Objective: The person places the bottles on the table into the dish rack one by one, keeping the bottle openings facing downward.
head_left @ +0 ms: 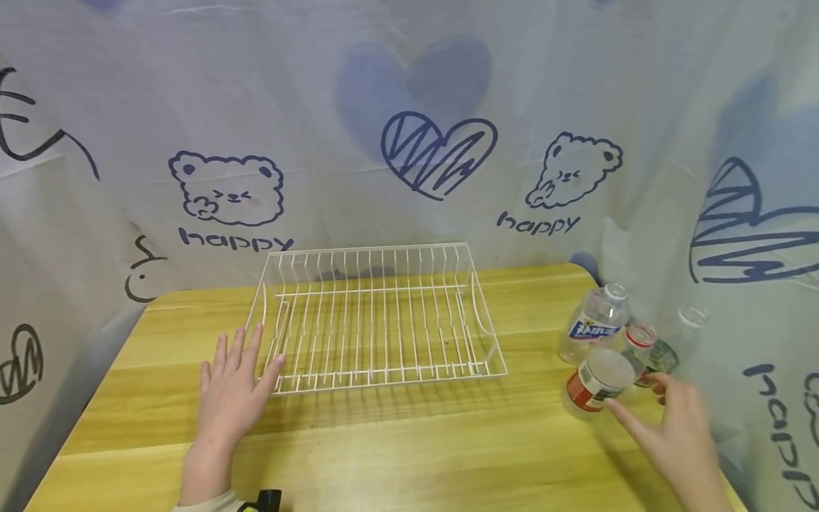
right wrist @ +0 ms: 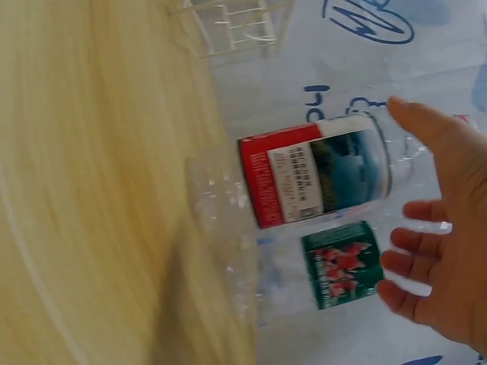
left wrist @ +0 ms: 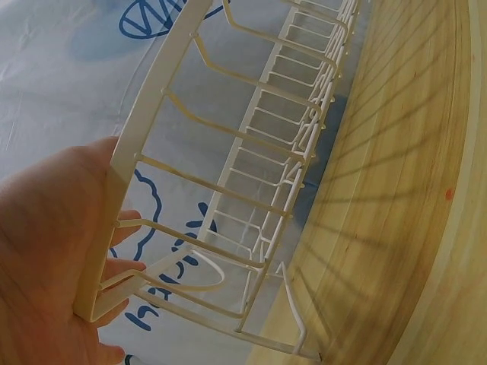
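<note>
A white wire dish rack (head_left: 374, 370) stands on the table. At its front left corner is my left hand (head_left: 230, 387), fingers stretched out and spread beside the rack, the thumb along its front edge. In the left wrist view the palm lies close against the rack's corner. My right hand (head_left: 678, 427) is beside a clear plastic bottle with a red and white label (head_left: 584, 391) and a red cap. Thumb and fingers stand apart around that bottle, the thumb near its label. Behind it is a clear bottle with a green label (right wrist: 342, 266), partly hidden in the head view.
Another clear bottle with a blue label (head_left: 591, 331) stands behind the red-labelled one, near the right edge of the wooden table (head_left: 384, 455). A pale curtain (head_left: 320, 92) with bear and heart drawings hangs behind and along both sides.
</note>
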`<action>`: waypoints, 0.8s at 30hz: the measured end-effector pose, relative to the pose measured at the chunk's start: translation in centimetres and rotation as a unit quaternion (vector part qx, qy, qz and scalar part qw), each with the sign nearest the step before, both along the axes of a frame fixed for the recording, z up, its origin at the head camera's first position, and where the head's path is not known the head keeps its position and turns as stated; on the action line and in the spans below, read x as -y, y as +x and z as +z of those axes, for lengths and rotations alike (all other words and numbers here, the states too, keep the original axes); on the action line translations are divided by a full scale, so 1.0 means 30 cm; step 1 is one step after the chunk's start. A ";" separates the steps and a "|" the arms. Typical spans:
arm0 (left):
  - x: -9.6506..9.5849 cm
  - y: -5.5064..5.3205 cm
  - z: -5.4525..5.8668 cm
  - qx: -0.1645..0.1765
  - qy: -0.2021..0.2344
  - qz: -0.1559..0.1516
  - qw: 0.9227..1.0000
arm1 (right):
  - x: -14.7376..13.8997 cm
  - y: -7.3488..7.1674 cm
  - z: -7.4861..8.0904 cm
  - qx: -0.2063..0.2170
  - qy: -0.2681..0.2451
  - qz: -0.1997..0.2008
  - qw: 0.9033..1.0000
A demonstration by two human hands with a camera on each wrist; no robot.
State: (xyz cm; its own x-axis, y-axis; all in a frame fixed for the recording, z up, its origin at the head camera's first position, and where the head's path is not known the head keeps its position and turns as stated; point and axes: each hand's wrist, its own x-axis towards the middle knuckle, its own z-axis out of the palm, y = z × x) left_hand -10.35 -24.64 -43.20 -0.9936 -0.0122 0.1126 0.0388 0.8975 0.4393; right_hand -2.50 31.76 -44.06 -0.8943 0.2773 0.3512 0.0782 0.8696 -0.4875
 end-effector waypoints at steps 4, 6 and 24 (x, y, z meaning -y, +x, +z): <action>0.004 0.001 0.002 -0.002 0.000 0.002 1.000 | -0.010 -0.026 -0.034 0.030 0.018 0.015 0.999; 0.004 0.000 0.002 -0.001 0.001 0.001 1.000 | -0.013 -0.034 -0.050 0.049 0.026 0.020 0.998; 0.001 0.000 0.005 -0.006 0.002 -0.001 1.000 | -0.035 -0.102 -0.150 0.126 0.039 0.047 0.990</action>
